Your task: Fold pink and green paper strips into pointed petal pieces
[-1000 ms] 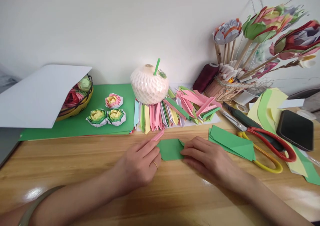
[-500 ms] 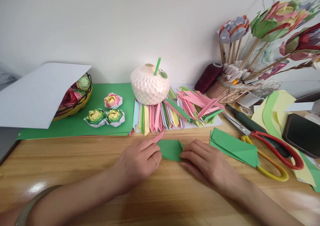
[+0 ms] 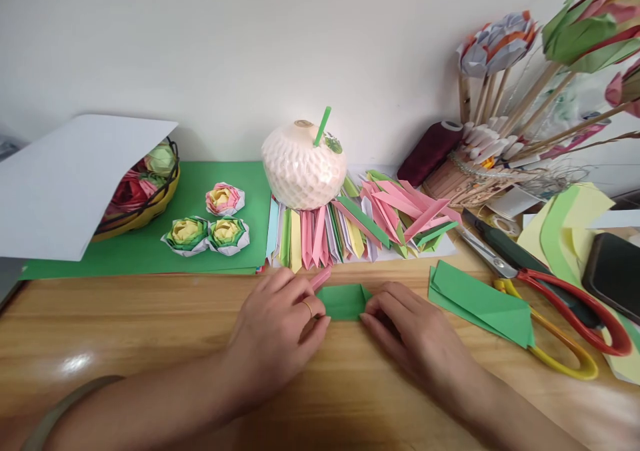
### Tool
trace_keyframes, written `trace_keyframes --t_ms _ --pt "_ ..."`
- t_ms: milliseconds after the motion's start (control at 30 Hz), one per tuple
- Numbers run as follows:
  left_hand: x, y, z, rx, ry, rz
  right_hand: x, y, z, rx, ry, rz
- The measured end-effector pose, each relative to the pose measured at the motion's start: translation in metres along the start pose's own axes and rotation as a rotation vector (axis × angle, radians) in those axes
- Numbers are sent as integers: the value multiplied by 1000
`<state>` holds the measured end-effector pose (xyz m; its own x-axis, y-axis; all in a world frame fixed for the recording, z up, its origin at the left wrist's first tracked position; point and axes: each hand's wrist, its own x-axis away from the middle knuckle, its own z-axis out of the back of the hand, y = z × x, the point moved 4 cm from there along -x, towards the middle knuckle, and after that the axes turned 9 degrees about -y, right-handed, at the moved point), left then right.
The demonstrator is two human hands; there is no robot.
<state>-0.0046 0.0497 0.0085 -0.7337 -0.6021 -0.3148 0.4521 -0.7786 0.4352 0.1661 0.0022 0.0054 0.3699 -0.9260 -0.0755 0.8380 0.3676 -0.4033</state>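
A small piece of green paper point(image 3: 343, 302) lies on the wooden table between my two hands, its far edge creased and its right corner folded. My left hand point(image 3: 280, 321), wearing a ring, pinches the paper's left end between thumb and fingers. At the right end, my right hand point(image 3: 413, 324) has its thumb and fingers closed on the folded corner. A folded pink paper strip point(image 3: 321, 278) shows just beyond my left fingers, partly hidden by them. To the right of my right hand lie several green paper rectangles point(image 3: 480, 304), overlapping one another.
Scissors with red handles point(image 3: 575, 291) and a yellow-handled pair point(image 3: 570, 338) lie at right, near a phone point(image 3: 615, 271). Folded strips point(image 3: 400, 211) surround a white textured pot point(image 3: 304, 164). Paper flowers point(image 3: 227, 234) and a yellow basket point(image 3: 135, 221) sit left on green sheets point(image 3: 125, 258).
My left thumb has come round to the paper's near left corner. The paper's near edge now looks straighter and raised. The whole view has shifted slightly.
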Motion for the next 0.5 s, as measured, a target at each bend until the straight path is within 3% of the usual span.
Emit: trace_keyframes --t_ms 300,500 --pt "-3 -2 -6 38 -116 136 -5 8 0 77 -32 25" --pt "-6 -2 -8 -75 -113 97 -8 8 -1 139 -35 31"
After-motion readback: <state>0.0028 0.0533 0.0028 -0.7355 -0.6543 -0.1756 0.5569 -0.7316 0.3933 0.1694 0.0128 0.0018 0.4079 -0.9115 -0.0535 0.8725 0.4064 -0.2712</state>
